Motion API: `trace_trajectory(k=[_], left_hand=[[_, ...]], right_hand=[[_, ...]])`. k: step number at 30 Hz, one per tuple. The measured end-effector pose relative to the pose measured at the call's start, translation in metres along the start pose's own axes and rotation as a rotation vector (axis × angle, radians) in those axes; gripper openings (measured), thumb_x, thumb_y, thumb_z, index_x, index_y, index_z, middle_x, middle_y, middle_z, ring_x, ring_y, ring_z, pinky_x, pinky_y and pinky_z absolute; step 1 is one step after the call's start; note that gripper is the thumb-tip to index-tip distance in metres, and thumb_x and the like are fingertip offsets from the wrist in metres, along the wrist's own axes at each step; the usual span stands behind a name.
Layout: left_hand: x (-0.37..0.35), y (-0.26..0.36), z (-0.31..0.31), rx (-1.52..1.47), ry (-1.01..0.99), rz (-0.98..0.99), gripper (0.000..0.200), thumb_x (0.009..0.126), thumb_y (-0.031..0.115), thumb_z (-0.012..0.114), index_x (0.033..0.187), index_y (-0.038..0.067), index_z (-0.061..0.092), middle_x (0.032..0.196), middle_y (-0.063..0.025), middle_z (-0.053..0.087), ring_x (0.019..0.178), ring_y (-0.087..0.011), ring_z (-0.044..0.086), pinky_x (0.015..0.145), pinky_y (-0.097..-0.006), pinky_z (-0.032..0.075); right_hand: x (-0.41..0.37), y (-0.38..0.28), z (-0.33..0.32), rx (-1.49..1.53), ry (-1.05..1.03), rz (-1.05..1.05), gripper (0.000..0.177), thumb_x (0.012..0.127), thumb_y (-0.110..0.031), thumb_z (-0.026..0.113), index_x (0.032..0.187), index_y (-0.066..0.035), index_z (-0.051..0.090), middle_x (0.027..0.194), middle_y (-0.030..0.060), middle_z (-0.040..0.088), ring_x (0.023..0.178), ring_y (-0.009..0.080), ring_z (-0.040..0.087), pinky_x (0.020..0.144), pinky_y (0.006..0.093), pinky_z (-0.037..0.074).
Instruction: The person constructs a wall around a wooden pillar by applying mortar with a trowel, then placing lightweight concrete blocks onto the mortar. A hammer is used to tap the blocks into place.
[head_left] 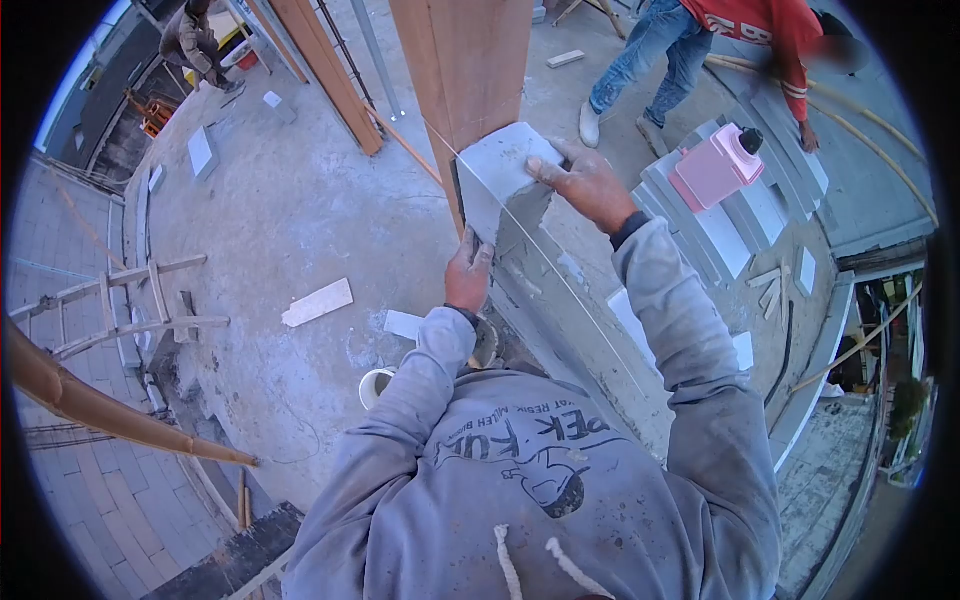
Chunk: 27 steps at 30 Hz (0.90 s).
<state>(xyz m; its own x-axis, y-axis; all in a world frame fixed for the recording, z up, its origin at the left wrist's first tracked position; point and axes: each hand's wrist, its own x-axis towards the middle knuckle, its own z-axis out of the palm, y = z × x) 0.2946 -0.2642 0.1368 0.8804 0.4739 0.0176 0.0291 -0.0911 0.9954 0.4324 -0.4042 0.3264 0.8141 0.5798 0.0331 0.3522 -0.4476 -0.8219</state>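
Note:
A pale lightweight concrete block stands at the end of a low wall, against a brown column. My right hand grips the block's upper right side, thumb on its top face. Lower down, my left hand closes around the near left edge of the same block. Grey mortar shows on the block's side and along the wall top. A thin taut string runs diagonally past the block and over the wall. The fingers behind the block are partly hidden.
Right of the wall lie stacked blocks with a pink jerrycan on them. A person in a red top bends there; another crouches at far left. A loose block piece and a white bucket are on my left.

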Motion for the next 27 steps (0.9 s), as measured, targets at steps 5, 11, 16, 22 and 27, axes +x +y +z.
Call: trace_trajectory(k=[5, 11, 16, 22, 27], left_hand=[[-0.003, 0.001, 0.005, 0.138, 0.039, 0.017, 0.053, 0.091, 0.024, 0.046, 0.135, -0.001, 0.032, 0.121, -0.0224, 0.052, 0.11, -0.029, 0.054, 0.091, -0.0307, 0.041], [-0.007, 0.018, 0.007, 0.325, 0.008, -0.077, 0.054, 0.092, 0.027, 0.041, 0.138, 0.004, 0.027, 0.117, -0.0261, 0.052, 0.106, -0.0377, 0.054, 0.088, -0.0376, 0.042], [-0.004, 0.03, 0.003, 0.426, -0.066, -0.177, 0.054, 0.093, 0.026, 0.039, 0.139, 0.002, 0.024, 0.12, -0.0281, 0.049, 0.108, -0.0405, 0.051, 0.091, -0.0417, 0.04], [-0.003, 0.008, 0.008, 0.46, 0.005, -0.016, 0.055, 0.094, 0.029, 0.036, 0.139, 0.002, 0.022, 0.118, -0.0282, 0.051, 0.107, -0.0398, 0.052, 0.089, -0.0394, 0.042], [-0.003, 0.018, 0.004, 0.396, -0.038, -0.066, 0.054, 0.093, 0.025, 0.038, 0.138, -0.001, 0.024, 0.131, -0.0264, 0.04, 0.117, -0.0417, 0.043, 0.102, -0.0413, 0.031]], right_hand=[[0.003, 0.005, 0.001, 0.042, -0.022, 0.037, 0.06, 0.079, -0.044, 0.061, 0.115, 0.004, 0.056, 0.103, 0.0227, 0.061, 0.096, 0.0311, 0.06, 0.084, 0.0348, 0.044], [0.002, 0.003, 0.002, 0.048, -0.022, 0.028, 0.056, 0.08, -0.04, 0.062, 0.114, 0.004, 0.057, 0.102, 0.0221, 0.062, 0.094, 0.0299, 0.06, 0.084, 0.0343, 0.044], [0.002, 0.006, 0.005, 0.109, 0.0, -0.007, 0.053, 0.081, -0.037, 0.061, 0.113, 0.005, 0.057, 0.101, 0.0208, 0.063, 0.093, 0.0282, 0.06, 0.085, 0.0333, 0.042], [0.003, 0.008, 0.005, 0.203, -0.031, 0.051, 0.056, 0.083, -0.032, 0.064, 0.122, 0.005, 0.049, 0.099, 0.0081, 0.058, 0.086, 0.0155, 0.053, 0.074, 0.0276, 0.044], [-0.002, -0.001, 0.009, 0.264, 0.038, 0.091, 0.051, 0.082, -0.035, 0.063, 0.111, 0.007, 0.057, 0.097, 0.0158, 0.063, 0.087, 0.0204, 0.058, 0.08, 0.0304, 0.043]])
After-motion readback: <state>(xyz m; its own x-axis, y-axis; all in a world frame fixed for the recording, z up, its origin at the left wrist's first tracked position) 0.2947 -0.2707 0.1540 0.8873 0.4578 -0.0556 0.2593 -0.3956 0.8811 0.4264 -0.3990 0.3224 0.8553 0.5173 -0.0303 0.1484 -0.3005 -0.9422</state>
